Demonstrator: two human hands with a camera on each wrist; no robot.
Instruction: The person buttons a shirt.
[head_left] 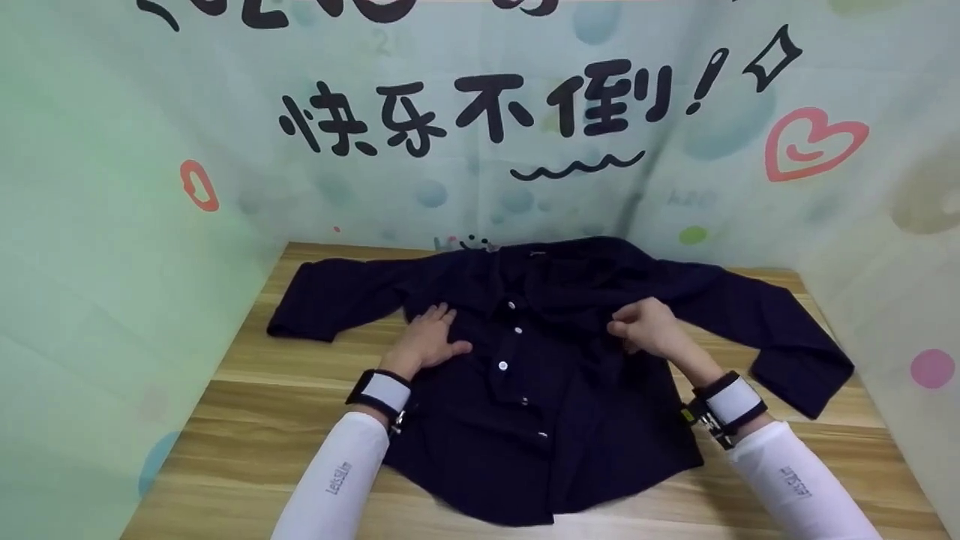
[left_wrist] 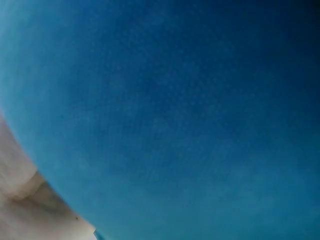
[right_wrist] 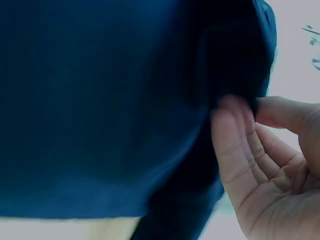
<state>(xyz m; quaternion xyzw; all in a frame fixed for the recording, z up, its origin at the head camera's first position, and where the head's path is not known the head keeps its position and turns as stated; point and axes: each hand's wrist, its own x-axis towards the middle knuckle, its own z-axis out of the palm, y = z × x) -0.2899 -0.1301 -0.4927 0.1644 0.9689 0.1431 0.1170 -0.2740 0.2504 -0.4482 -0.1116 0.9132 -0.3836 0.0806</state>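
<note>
While the left hand (head_left: 431, 337) lies flat and the right hand (head_left: 645, 326) pinches it, the shirt (head_left: 540, 420) points collar-away.

A small staged recording booth is shown rather than a lived-in room. A wood-grain table (head_left: 247, 420) is enclosed on three sides by soft printed backdrop sheets (head_left: 112, 225) in pale green and blue, decorated with large black Chinese characters (head_left: 480, 112), a pink heart (head_left: 814, 142), a black diamond outline and coloured dots. The sheets are seen to sag and crease at the corners, as hung fabric or film would. Only a dark navy shirt (head_left: 540, 405) is laid out on the table. Banded camera mounts (head_left: 382, 394) are worn on both wrists over white sleeves, which fits a data-collection setup.
</note>
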